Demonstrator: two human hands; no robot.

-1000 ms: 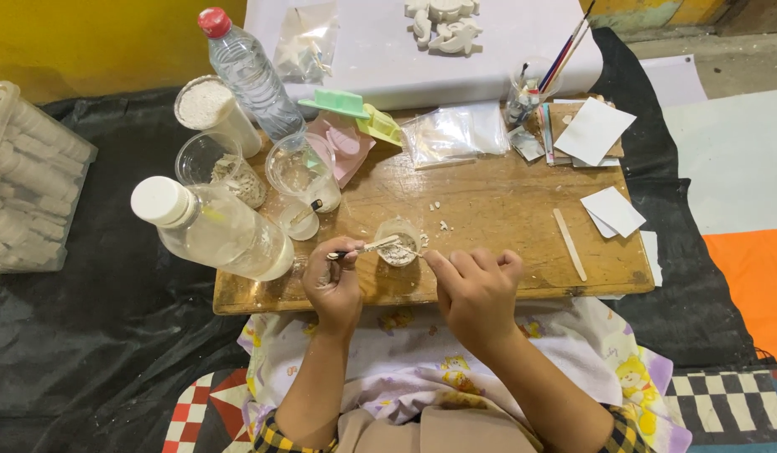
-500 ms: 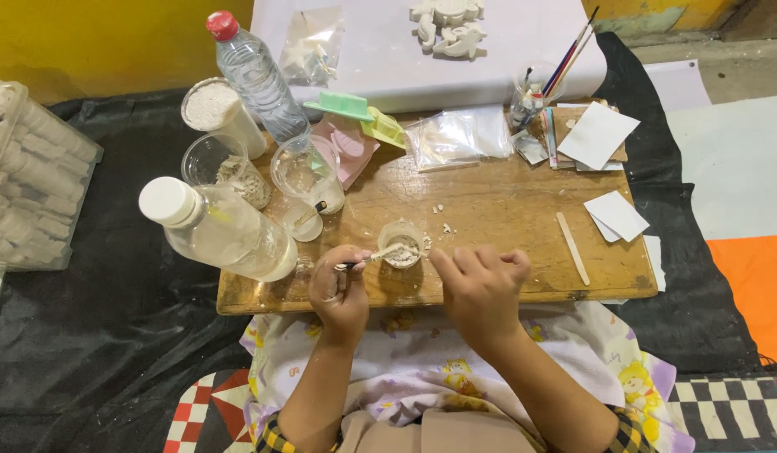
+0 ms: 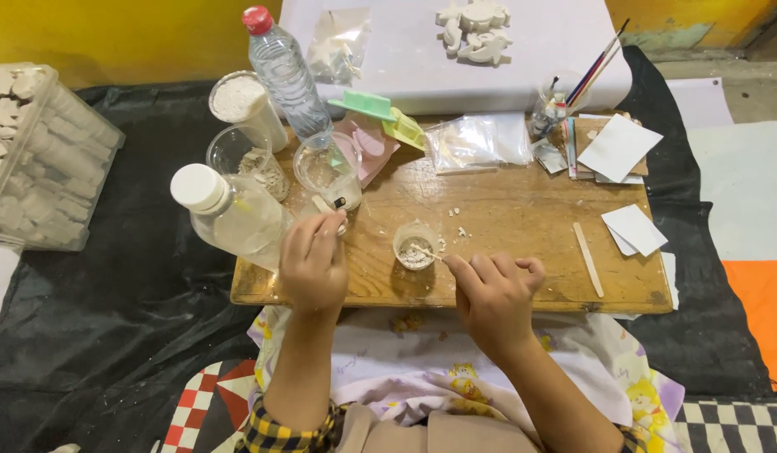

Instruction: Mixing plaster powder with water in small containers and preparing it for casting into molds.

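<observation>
We sit on the floor with a low wooden board [image 3: 506, 210] across our lap, its top scuffed and dusted with white crumbs; under it lies a black sheet [image 3: 112, 294], and beyond that a yellow wall [image 3: 112, 33] runs along the far side. Our right hand [image 3: 493, 294] rests at the board's near edge, fingers pinched on a thin stick [image 3: 428, 252] whose tip dips into the small cup [image 3: 415, 246] of pale paste; the cup stands near the near edge, about midway along. Our left hand [image 3: 315, 260] is at the near left corner, fingers pressed together around a small tool [image 3: 330, 205], though we cannot tell quite what it is; just beside it stands a white-capped plastic bottle [image 3: 229, 214]. Toward the far left corner are clear cups [image 3: 325, 168], a tub of white powder [image 3: 242, 101] and a red-capped water bottle [image 3: 279, 71]; a flat wooden stick [image 3: 588, 259] and white cards [image 3: 632, 228] lie toward the right edge. A white slab [image 3: 456, 63] past the far edge bears plaster figures [image 3: 477, 29]; a clear bin [image 3: 40, 155] of white casts sits well off to the left.
</observation>
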